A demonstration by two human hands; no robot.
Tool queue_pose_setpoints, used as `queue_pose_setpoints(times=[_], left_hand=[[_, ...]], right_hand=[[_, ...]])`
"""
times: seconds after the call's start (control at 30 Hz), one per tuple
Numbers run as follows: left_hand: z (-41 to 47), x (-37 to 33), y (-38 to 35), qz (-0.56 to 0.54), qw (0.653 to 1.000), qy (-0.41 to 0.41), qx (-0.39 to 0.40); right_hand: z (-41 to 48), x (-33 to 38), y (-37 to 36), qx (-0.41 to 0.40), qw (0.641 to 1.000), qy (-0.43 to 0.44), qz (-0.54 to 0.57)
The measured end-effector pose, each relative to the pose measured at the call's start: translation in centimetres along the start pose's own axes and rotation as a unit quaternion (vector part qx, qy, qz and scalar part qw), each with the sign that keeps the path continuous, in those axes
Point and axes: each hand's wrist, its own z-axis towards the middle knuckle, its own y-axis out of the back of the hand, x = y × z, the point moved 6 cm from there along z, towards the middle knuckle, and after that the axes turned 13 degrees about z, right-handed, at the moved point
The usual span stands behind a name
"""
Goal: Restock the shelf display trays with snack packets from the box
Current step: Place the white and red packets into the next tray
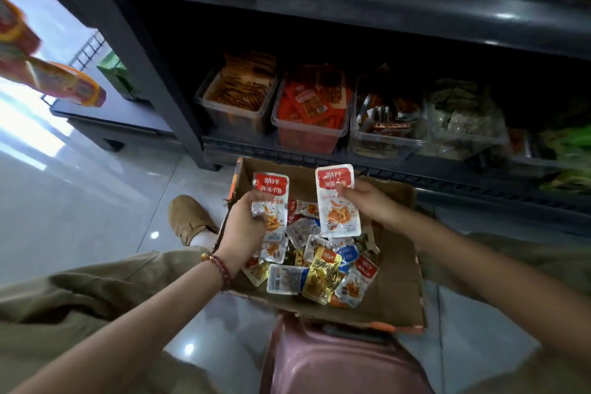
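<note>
Left packet [271,189]: red-and-white snack sachet, upright over the box's left side, gripped at its lower edge by the left hand [244,222], whose fingers curl round it and some crumpled film.
Right packet [335,216]: matching sachet, upright, pinched at its right edge between the thumb and fingers of the right hand [364,201]. A narrow gap separates the two packets.
Loose packets [319,269]: heap of red, gold and blue sachets directly below both hands.
Box [396,265]: open cardboard carton with torn, splayed flaps under the hands, bare cardboard beneath the right forearm.
Display trays [310,125]: four clear stocked tubs in a close row beyond the fingertips, on the lowest shelf.
Shelf lip [351,166]: dark front edge between the box's far flap and the trays, with open space above the tubs up to the next shelf.
Floor [80,201]: glossy tile, open to the left of the left hand.
Shoe [188,217]: tan, just left of the left hand, beside the box.
Stool [335,361]: pink, nearer than the wrists, at the box's near edge.
</note>
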Motion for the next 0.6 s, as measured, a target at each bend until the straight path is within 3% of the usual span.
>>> queue_pose_setpoints(times=[0.07,0.27,0.43,0.6], left_hand=[[-0.2,-2.2,0.3,-0.042,0.999,-0.032,-0.009],[-0.9,-9.9,1.7,-0.205,0.973,-0.109,-0.008],[-1.7,-16.1,4.2,-0.151,0.962,-0.223,-0.052],[-1.8,-21.0,6.2,-0.057,0.933,-0.334,-0.122]], right_hand=[[-2.0,3.7,-0.1,0.018,0.996,-0.011,0.084],[-6.2,11.3,1.0,0.035,0.991,0.088,0.091],[-8.1,16.7,2.0,0.012,0.98,0.178,0.084],[-8.6,19.7,3.1,-0.083,0.957,0.26,0.095]])
